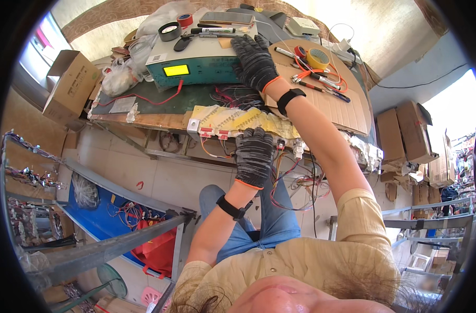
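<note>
Connection testing seems in hand: right hand [254,61] rests spread over right corner of tester [205,72]; left hand [254,158] curls at yellow board [237,118] on front edge of tabletop [167,108], cannot tell if pinching wires [212,153]. Next move probably calls for steady wires.

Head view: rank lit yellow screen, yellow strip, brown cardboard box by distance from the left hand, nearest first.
From the left hand:
1. Yellow strip: right at the fingertips, along the front edge of the bench.
2. Lit yellow screen: farther back, to the left.
3. Brown cardboard box: far left, beyond the bench's left end.
</note>
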`<action>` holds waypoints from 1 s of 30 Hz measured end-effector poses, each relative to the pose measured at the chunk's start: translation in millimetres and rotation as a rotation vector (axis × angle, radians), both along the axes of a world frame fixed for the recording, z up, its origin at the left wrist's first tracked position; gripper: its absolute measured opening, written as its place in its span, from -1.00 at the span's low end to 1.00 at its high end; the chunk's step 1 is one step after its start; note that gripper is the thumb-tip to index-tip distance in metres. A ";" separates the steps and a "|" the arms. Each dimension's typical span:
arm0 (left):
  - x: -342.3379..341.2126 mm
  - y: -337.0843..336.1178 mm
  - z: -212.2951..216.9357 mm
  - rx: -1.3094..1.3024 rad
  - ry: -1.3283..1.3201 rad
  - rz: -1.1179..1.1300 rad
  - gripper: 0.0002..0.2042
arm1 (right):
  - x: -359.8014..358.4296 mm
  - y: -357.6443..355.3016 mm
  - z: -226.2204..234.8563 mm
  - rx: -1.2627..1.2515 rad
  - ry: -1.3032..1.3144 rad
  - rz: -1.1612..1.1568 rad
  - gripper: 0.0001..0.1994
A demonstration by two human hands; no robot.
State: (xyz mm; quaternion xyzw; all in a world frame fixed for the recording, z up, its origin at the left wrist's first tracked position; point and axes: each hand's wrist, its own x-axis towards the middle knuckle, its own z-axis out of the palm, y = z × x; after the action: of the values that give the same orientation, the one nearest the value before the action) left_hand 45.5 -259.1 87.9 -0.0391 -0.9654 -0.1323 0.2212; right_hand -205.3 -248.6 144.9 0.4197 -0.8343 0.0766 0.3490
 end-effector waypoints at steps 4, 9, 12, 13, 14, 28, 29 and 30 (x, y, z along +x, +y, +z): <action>0.5 -1.9 -0.5 -0.004 0.029 -0.013 -0.84 | 2.5 -0.4 -1.3 0.001 0.005 0.005 -0.30; -2.7 -1.9 -5.4 0.005 -0.010 -0.009 -0.85 | 4.8 0.0 2.2 0.020 -0.018 -0.014 -0.26; -2.7 -1.4 -7.3 -0.008 0.050 -0.003 -0.86 | 5.3 0.5 3.0 0.038 -0.027 -0.032 -0.24; -2.8 -1.6 -7.8 -0.009 0.050 -0.002 -0.86 | 5.5 -0.1 3.4 0.043 -0.033 -0.035 -0.23; -2.8 -1.7 -8.2 -0.001 0.050 -0.003 -0.86 | 5.9 -0.6 3.6 0.043 -0.033 -0.034 -0.23; 0.4 -0.1 -4.6 0.001 0.019 -0.004 -0.82 | 6.0 -1.3 2.3 0.010 -0.044 -0.006 -0.22; 0.6 0.5 -5.8 -0.011 0.031 0.007 -0.81 | 6.2 -1.5 2.6 0.010 -0.044 -0.005 -0.22; 0.5 0.6 -7.1 -0.023 0.043 0.017 -0.80 | 6.5 -1.6 3.0 0.011 -0.043 -0.004 -0.22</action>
State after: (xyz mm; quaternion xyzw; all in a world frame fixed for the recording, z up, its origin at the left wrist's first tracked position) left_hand 46.0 -258.5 80.8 -0.0363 -0.9622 -0.1185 0.2427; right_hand -198.8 -250.2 147.9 0.4181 -0.8431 0.0802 0.3286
